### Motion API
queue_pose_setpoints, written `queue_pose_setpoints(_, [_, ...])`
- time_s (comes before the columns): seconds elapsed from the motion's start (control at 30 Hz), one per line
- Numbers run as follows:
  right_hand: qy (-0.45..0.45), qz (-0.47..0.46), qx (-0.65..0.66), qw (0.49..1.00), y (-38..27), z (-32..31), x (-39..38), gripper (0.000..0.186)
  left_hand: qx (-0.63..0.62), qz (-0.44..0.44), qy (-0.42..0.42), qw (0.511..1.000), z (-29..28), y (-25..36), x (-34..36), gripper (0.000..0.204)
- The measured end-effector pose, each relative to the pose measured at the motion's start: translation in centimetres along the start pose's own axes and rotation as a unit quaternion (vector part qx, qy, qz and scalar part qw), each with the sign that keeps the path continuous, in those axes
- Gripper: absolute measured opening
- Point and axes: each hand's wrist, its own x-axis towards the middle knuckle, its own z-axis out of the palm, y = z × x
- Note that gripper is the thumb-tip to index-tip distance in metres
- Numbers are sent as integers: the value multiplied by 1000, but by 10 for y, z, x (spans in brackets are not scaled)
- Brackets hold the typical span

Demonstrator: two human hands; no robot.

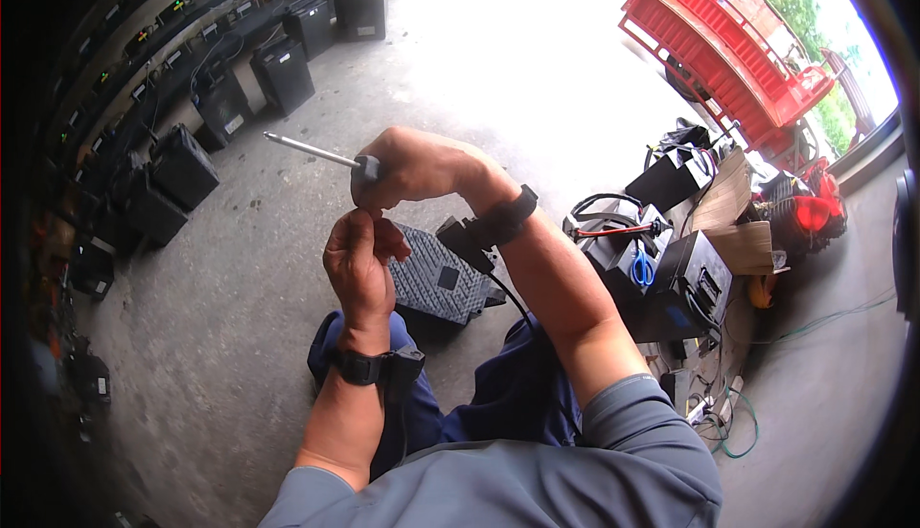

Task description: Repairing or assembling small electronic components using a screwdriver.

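My right hand (414, 166) is closed around the dark handle of a screwdriver (311, 151), whose bare metal shaft points to the left. Just below it, my left hand (356, 258) is closed in a pinch, its fingertips touching or nearly touching the underside of my right hand. Whatever the left fingers hold, if anything, is too small or hidden to make out. Beneath both hands, in front of my knees, a black box with a ribbed, patterned top (436, 274) sits low near the floor, partly covered by my left hand and right wrist.
Black battery-like cases (283, 76) line the floor on the left, before a shelf (144, 39) of small devices. To my right stand black boxes (685, 284) with cables, blue-handled scissors (642, 267) and cardboard (738, 241). A red cargo cart (724, 58) stands at far right.
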Motion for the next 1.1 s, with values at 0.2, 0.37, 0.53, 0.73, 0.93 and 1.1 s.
queue_pose_setpoints(0.2, [-15, 33, -20, 999, 0, -1, -1, 11, 10, -2, 13, 1000, -1, -1, 1, 24])
queue_pose_setpoints(0.37, [0, 33, -8, 999, 0, -2, -3, 11, -8, -18, 3, 1000, 0, 0, 2, 19])
queue_pose_setpoints(0.53, [-1, 44, 3, 999, -3, -2, -4, 12, -7, -19, 11, 1000, 0, -1, 2, 17])
queue_pose_setpoints(0.73, [-3, 39, 2, 999, 1, -3, -3, 13, -9, -1, 9, 1000, -1, -2, 3, 11])
queue_pose_setpoints(0.93, [-1, -12, 8, 1000, 10, 0, -1, 14, -4, 21, 16, 1000, -1, -4, 2, 11])
queue_pose_setpoints(1.1, [-5, -2, 4, 1000, -1, 0, -2, 14, 3, 14, 29, 999, -3, -1, 3, 13])
